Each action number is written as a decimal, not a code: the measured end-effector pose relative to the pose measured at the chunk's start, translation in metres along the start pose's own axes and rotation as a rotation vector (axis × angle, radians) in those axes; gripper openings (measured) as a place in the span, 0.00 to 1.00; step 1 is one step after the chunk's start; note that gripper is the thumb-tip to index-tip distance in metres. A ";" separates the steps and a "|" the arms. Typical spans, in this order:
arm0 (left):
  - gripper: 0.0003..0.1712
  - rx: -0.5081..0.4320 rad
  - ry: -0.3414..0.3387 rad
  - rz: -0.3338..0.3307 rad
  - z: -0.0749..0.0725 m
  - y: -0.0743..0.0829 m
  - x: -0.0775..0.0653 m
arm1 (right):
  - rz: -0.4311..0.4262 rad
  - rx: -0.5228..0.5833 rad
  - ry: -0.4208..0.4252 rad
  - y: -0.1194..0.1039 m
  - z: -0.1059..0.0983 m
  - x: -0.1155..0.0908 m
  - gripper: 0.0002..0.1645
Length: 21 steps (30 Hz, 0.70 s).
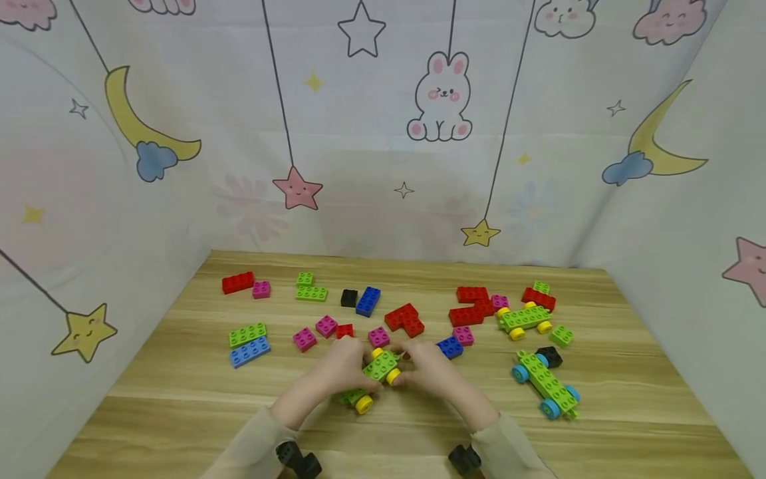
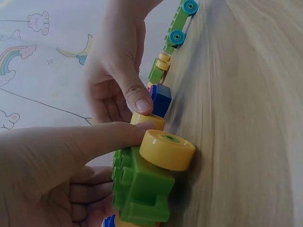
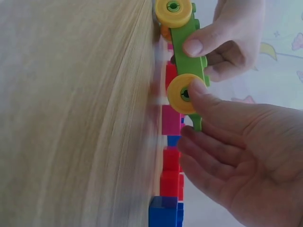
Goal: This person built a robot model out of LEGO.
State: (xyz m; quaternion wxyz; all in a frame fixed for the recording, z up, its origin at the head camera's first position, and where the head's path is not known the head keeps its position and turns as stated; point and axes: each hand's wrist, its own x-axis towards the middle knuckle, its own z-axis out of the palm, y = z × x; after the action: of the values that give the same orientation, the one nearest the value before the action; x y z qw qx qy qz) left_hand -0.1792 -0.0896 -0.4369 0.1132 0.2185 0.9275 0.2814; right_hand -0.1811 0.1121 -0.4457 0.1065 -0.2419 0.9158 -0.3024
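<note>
Both hands are on a green toy car base with yellow wheels, low over the table at the front middle. My left hand grips its side, thumb along the green body in the right wrist view. At the far end, my right hand has its thumb pressed on a yellow wheel, its fingers bent around behind the end hitch. In the left wrist view, the near yellow wheel and the studded green end show. The base's far side is hidden by the hands.
To the right stand a green car base with blue wheels and another with yellow wheels. Behind the hands lie red bricks, pink bricks and a blue brick. A light blue brick lies left. A printed cloth walls the back.
</note>
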 end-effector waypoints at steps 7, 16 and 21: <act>0.22 0.011 -0.003 -0.033 0.002 0.006 0.000 | -0.011 -0.031 -0.012 0.003 0.003 0.001 0.30; 0.22 0.027 -0.011 -0.028 0.005 0.007 0.000 | 0.027 -0.046 -0.054 0.002 0.004 -0.001 0.29; 0.19 -0.003 -0.027 0.001 0.004 0.004 0.000 | 0.025 -0.057 -0.063 0.000 0.003 -0.001 0.29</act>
State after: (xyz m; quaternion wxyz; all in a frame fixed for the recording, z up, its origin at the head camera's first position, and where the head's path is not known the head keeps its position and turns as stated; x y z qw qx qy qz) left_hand -0.1760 -0.0846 -0.4378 0.1258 0.2226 0.9254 0.2798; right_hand -0.1790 0.1114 -0.4484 0.1323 -0.2430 0.9232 -0.2669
